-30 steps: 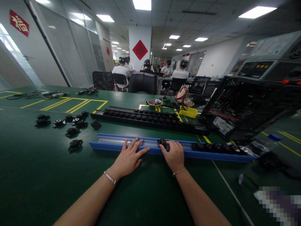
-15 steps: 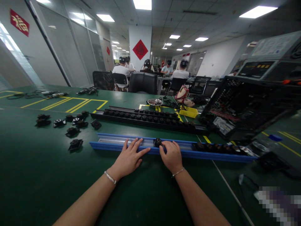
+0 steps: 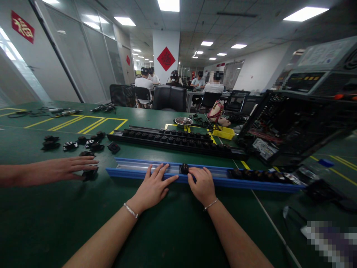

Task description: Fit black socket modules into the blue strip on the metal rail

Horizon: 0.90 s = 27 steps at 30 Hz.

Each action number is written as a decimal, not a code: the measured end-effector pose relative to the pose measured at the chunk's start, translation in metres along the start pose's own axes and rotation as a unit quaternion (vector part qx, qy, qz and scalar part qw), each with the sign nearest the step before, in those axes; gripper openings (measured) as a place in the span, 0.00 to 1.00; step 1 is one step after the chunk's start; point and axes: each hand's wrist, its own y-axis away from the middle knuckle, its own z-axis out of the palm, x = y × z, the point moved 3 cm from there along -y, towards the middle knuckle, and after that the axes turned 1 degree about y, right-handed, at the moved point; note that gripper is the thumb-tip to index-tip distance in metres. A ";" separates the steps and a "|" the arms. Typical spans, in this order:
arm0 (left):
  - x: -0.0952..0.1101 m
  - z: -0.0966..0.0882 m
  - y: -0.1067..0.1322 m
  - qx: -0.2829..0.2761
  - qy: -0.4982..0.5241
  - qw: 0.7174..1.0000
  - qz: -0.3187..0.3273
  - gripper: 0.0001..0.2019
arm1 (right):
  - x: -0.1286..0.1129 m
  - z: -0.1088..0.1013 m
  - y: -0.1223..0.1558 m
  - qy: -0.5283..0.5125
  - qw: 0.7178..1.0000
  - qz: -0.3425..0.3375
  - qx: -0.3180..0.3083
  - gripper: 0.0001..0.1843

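Note:
A long blue rail (image 3: 156, 176) with a shiny inner channel lies crosswise in front of me. My left hand (image 3: 153, 188) rests palm down on its near edge, fingers spread. In the channel sits a small black block with a rounded top (image 3: 184, 169). My right hand (image 3: 202, 183) is closed at the block's right side, curled fingertips against it and thumb by the rail's front edge. Part of that contact is hidden by the fingers. Several similar black blocks (image 3: 248, 174) fill the rail's right end.
Another person's hand (image 3: 64, 170) reaches from the left over loose black blocks (image 3: 70, 146). Behind the blue rail lie black rails (image 3: 167, 146) with rows of blocks. An opened computer case (image 3: 279, 126) stands right, near a yellow tray (image 3: 224, 133) and a metal bowl (image 3: 183, 121).
The black block has shifted slightly left along the blue rail, my right hand moving with it. Another person's hand has come in from the left. My left hand has stayed put.

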 end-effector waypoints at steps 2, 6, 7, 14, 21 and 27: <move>0.000 0.000 0.000 0.000 -0.001 1.000 -0.001 0.29 | -0.001 0.000 0.000 -0.002 1.000 -0.005 -0.002 0.11; 0.000 0.000 0.000 0.000 -0.002 1.000 0.000 0.30 | -0.004 -0.001 0.000 0.003 1.000 -0.008 -0.010 0.12; 0.000 0.001 -0.001 0.000 -0.002 1.000 0.000 0.30 | -0.004 -0.001 0.000 0.006 1.000 -0.009 -0.013 0.12; 0.001 0.000 -0.001 0.002 -0.003 1.000 -0.006 0.30 | -0.009 0.000 -0.001 0.018 0.999 -0.021 -0.036 0.13; 0.001 -0.002 -0.001 0.000 -0.003 1.000 -0.008 0.30 | -0.015 0.001 0.000 0.027 0.997 -0.025 -0.061 0.15; 0.002 -0.001 -0.001 0.007 -0.001 1.000 -0.010 0.30 | -0.020 0.004 0.002 0.032 0.996 -0.033 -0.080 0.17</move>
